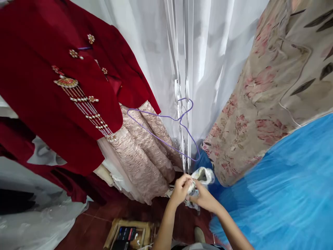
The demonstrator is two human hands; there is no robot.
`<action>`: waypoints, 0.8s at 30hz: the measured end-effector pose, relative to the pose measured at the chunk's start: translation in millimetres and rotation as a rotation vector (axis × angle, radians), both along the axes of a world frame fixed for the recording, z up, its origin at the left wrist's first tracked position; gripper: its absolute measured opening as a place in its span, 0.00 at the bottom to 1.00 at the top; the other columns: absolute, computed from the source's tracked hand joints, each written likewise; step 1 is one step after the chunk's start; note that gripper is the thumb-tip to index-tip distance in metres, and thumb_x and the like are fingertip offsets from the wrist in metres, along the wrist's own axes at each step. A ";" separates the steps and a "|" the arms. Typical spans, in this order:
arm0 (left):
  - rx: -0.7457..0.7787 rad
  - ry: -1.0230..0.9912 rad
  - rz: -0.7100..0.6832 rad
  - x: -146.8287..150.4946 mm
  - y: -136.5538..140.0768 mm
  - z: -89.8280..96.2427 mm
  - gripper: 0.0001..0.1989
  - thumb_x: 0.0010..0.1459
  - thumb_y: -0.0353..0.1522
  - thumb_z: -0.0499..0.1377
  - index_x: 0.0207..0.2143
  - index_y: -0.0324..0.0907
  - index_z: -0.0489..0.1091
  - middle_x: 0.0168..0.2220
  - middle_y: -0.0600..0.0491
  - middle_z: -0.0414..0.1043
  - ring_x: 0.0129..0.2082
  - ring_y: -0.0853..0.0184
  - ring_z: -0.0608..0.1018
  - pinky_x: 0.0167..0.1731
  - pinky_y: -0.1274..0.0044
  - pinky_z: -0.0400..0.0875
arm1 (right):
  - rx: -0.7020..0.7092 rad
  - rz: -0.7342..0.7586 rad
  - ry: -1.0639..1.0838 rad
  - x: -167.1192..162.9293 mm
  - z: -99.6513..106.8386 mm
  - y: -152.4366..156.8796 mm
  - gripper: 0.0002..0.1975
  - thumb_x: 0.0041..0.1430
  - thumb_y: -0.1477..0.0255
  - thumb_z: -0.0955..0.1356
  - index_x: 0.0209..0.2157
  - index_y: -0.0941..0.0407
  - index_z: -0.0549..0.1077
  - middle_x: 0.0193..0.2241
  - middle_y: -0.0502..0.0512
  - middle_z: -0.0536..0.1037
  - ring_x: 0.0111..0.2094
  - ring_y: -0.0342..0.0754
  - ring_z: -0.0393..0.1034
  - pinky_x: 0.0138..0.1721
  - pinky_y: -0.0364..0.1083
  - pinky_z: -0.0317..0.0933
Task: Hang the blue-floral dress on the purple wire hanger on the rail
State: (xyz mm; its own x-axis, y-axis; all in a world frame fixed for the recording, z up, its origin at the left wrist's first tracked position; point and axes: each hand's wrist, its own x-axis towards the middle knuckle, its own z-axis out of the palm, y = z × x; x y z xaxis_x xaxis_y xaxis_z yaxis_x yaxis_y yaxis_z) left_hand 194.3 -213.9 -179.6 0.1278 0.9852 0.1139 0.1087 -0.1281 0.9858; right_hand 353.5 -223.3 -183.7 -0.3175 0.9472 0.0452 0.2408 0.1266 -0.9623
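Low in the middle of the head view, my left hand (181,191) and my right hand (205,199) are close together. Their fingers pinch a bunched piece of white patterned fabric (203,174). One part of it forms a loop beyond my fingers, and more hangs below them; what kind of article it is I cannot make out. Just above my hands, a bare purple wire hanger (163,141) hangs by its hook from a white slotted upright (187,128).
A dark red velvet jacket (104,90) with beaded brooches and a pink brocade skirt (145,152) hang at left. At right are a floral dress (241,114) and blue tulle (286,184). White curtains (208,45) hang behind. A wooden stool (140,231) holding a phone (126,233) stands below.
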 end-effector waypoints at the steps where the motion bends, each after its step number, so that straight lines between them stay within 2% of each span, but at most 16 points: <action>1: -0.014 0.014 -0.070 10.6 -6.3 1.2 0.19 0.63 0.48 0.57 0.34 0.41 0.72 0.29 0.53 0.70 0.31 0.65 0.71 0.33 0.76 0.65 | 0.005 0.076 0.037 3.1 3.4 -3.6 0.18 0.48 0.74 0.71 0.44 0.56 0.75 0.43 0.57 0.80 0.45 0.56 0.74 0.47 0.50 0.66; 4: -0.039 -0.053 -0.088 30.4 -15.8 6.0 0.17 0.64 0.46 0.57 0.35 0.41 0.70 0.29 0.54 0.67 0.31 0.67 0.70 0.32 0.77 0.64 | -0.016 0.202 0.026 18.7 15.8 -4.8 0.11 0.55 0.73 0.70 0.41 0.58 0.75 0.39 0.55 0.80 0.41 0.55 0.73 0.44 0.49 0.66; 6: -0.039 -0.092 -0.059 33.7 -17.1 8.9 0.16 0.64 0.45 0.57 0.35 0.41 0.70 0.31 0.54 0.67 0.33 0.66 0.71 0.35 0.77 0.64 | -0.004 0.234 -0.048 33.2 25.1 -1.7 0.06 0.59 0.69 0.69 0.35 0.58 0.74 0.32 0.52 0.78 0.34 0.51 0.70 0.37 0.46 0.63; 8: -0.058 -0.110 -0.053 31.0 -18.4 11.1 0.15 0.63 0.45 0.59 0.36 0.41 0.69 0.33 0.53 0.68 0.35 0.66 0.71 0.36 0.77 0.64 | 0.027 0.259 -0.110 48.4 36.5 -0.9 0.14 0.65 0.65 0.67 0.27 0.58 0.72 0.24 0.48 0.73 0.27 0.46 0.64 0.29 0.43 0.57; 10: -0.114 -0.143 -0.117 25.0 -22.3 12.5 0.18 0.59 0.46 0.63 0.40 0.42 0.68 0.36 0.53 0.68 0.37 0.66 0.71 0.36 0.78 0.65 | 0.078 0.274 -0.130 62.6 50.6 -4.8 0.20 0.68 0.62 0.64 0.24 0.57 0.70 0.21 0.47 0.69 0.24 0.44 0.59 0.26 0.42 0.53; 13: -0.212 -0.156 -0.316 13.7 -34.3 12.3 0.25 0.51 0.48 0.68 0.44 0.42 0.69 0.38 0.53 0.70 0.40 0.64 0.71 0.40 0.76 0.66 | 0.201 0.239 -0.104 81.9 72.4 -13.7 0.17 0.69 0.62 0.63 0.31 0.56 0.76 0.25 0.52 0.76 0.28 0.48 0.68 0.30 0.44 0.61; 16: -0.301 0.006 -0.454 1.4 -47.4 11.7 0.19 0.51 0.47 0.67 0.34 0.41 0.74 0.32 0.55 0.69 0.35 0.65 0.70 0.40 0.75 0.66 | 0.401 0.106 -0.050 98.3 89.0 -10.1 0.14 0.69 0.65 0.63 0.39 0.52 0.80 0.33 0.58 0.81 0.34 0.54 0.76 0.36 0.49 0.67; 18: -0.353 0.114 -0.471 -7.4 -51.9 14.4 0.18 0.53 0.46 0.65 0.28 0.40 0.74 0.26 0.57 0.66 0.29 0.67 0.67 0.34 0.75 0.65 | 0.537 -0.048 0.002 104.3 98.2 4.9 0.12 0.68 0.66 0.64 0.38 0.50 0.80 0.32 0.59 0.81 0.33 0.54 0.76 0.36 0.50 0.68; 20: -0.336 0.174 -0.402 -17.0 -50.8 21.2 0.18 0.54 0.46 0.64 0.27 0.40 0.74 0.24 0.57 0.65 0.28 0.68 0.65 0.31 0.76 0.63 | 0.624 -0.251 0.081 102.6 108.1 28.4 0.11 0.66 0.65 0.66 0.34 0.50 0.80 0.30 0.57 0.81 0.32 0.54 0.76 0.35 0.50 0.69; 22: -0.259 0.222 -0.293 -28.3 -44.5 31.4 0.18 0.56 0.46 0.62 0.30 0.39 0.75 0.26 0.57 0.67 0.29 0.67 0.66 0.32 0.77 0.64 | 0.635 -0.420 0.176 92.1 119.4 56.0 0.11 0.65 0.63 0.67 0.33 0.51 0.78 0.28 0.56 0.79 0.30 0.52 0.74 0.34 0.49 0.68; 24: -0.167 0.276 -0.211 -43.0 -34.9 42.8 0.18 0.59 0.46 0.60 0.31 0.38 0.76 0.27 0.56 0.69 0.30 0.67 0.68 0.33 0.77 0.65 | 0.575 -0.458 0.277 74.2 130.9 82.6 0.12 0.64 0.59 0.68 0.33 0.52 0.77 0.26 0.54 0.78 0.27 0.50 0.73 0.32 0.48 0.67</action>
